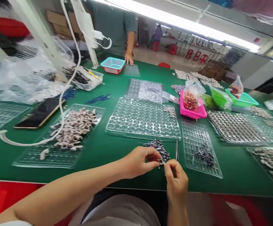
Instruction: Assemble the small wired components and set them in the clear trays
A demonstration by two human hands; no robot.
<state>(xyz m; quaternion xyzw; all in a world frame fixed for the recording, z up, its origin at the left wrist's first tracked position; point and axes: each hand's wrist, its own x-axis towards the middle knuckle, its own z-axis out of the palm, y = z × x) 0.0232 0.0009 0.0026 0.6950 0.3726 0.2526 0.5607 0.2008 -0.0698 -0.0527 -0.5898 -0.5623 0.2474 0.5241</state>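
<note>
Green worktop (96, 169) supported a dark component pile (159, 147); beside it, the left hand (141, 161) and right hand (178, 179) gripped a small whitish part (161, 161) between their fingertips.

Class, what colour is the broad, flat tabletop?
The broad, flat tabletop is green; it shows best in the head view.

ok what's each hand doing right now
Left hand: closed, pinching a small pale piece.
Right hand: closed, pinching the same small pale piece.
</note>
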